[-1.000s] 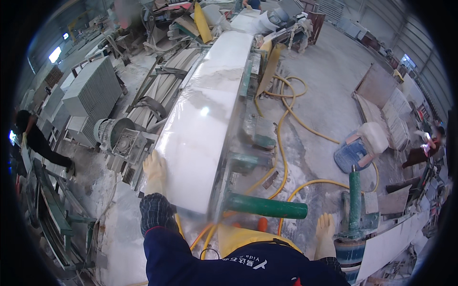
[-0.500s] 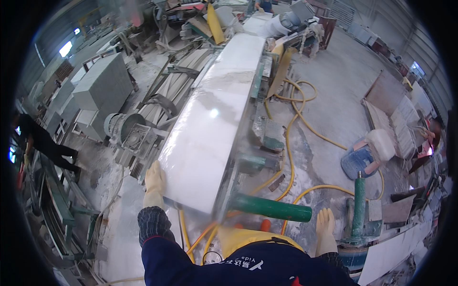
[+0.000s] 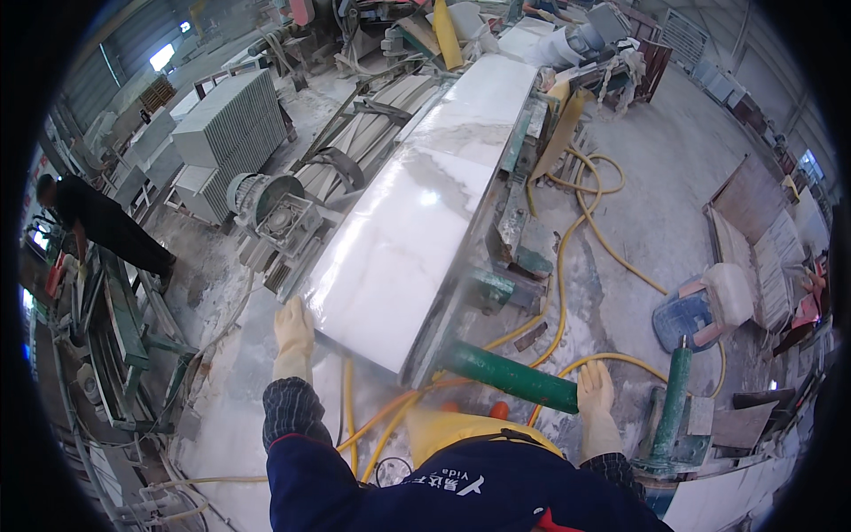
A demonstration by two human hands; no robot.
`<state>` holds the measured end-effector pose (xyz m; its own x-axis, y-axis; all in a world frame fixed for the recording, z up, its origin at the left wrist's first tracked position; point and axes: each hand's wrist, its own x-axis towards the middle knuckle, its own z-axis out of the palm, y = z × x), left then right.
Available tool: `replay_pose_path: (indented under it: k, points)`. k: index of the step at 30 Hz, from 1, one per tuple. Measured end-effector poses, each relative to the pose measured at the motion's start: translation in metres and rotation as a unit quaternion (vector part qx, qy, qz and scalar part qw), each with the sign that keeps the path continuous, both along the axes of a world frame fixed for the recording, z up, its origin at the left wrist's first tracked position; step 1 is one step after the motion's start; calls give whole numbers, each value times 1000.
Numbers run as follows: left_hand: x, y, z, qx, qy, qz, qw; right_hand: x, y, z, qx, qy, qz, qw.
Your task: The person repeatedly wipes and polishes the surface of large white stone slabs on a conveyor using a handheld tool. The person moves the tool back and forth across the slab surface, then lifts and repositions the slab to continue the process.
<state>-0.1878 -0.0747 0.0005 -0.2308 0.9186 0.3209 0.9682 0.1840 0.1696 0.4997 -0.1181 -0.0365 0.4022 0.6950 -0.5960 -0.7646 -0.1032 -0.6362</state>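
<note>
Head view: left hand, gloved, fingers extended, held empty at the near left corner of the white slab; right hand, gloved, likewise opened, held beside the green roller's end; yellow hose laid on floor.

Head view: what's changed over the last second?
View has swung, so the scene sits farther right. Left hand slid back along the white slab's left edge to its near corner. Right hand moved forward and left, up to the free end of the green pipe; contact unclear. No new grip seen. Both hands stayed open; pipe and yellow hose look unmoved.
</note>
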Motion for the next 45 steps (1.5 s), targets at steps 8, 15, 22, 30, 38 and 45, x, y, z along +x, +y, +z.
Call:
replay_pose_path:
  k: [8, 15, 22, 30, 38, 45]
  points:
    - [17, 65, -12, 49, 25, 9, 998, 17, -28, 4, 0, -37, -36, 999]
    - [31, 122, -11, 34, 4, -6, 999, 30, -57, 10, -1, -61, -78, 995]
    - [39, 155, -11, 59, -20, -40, 997, 22, -70, 15, -17, -53, -87, 995]
    - [114, 106, -23, 95, 17, -50, 994, -4, -39, 10, 1, -23, -68, 997]
    - [174, 12, 6, 77, -57, -116, 989, -5, -2, -65, 62, -270, 128, 952]
    - [174, -3, 3, 68, -39, -136, 988, -31, 6, -26, 153, 98, -11, 983]
